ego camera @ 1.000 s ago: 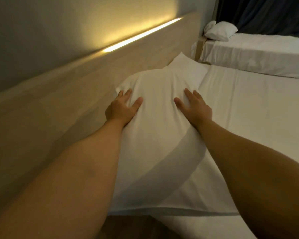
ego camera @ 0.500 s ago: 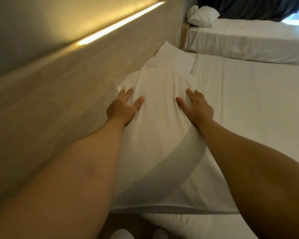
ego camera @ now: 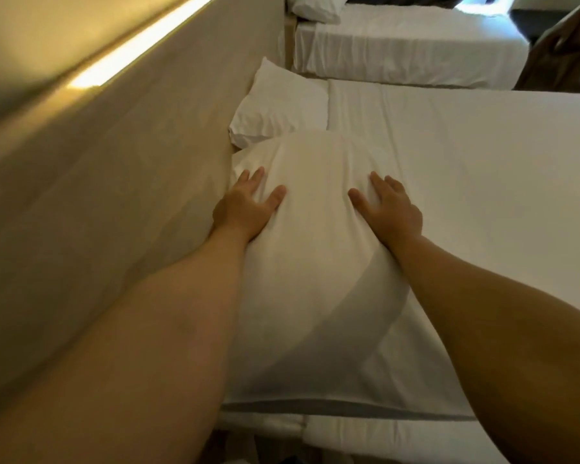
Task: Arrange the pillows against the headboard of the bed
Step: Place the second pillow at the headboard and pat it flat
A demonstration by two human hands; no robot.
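A plump white pillow (ego camera: 315,249) lies on the bed along the wooden headboard (ego camera: 141,182). My left hand (ego camera: 248,205) presses flat on its headboard side with fingers spread. My right hand (ego camera: 390,209) presses flat on its other side, fingers straight. A second white pillow (ego camera: 282,105) lies just beyond it, also beside the headboard. Both rest on the white sheet (ego camera: 466,195).
A lit strip (ego camera: 138,48) runs along the headboard's top. A second bed (ego camera: 409,51) with its own pillow (ego camera: 318,6) stands beyond a narrow gap. A dark chair (ego camera: 563,51) is at the far right. The mattress edge (ego camera: 382,437) is near me.
The view has tilted down and pulled back, showing more of the far pillow and the mattress edge. Both hands stay pressed on the near pillow in about the same places.
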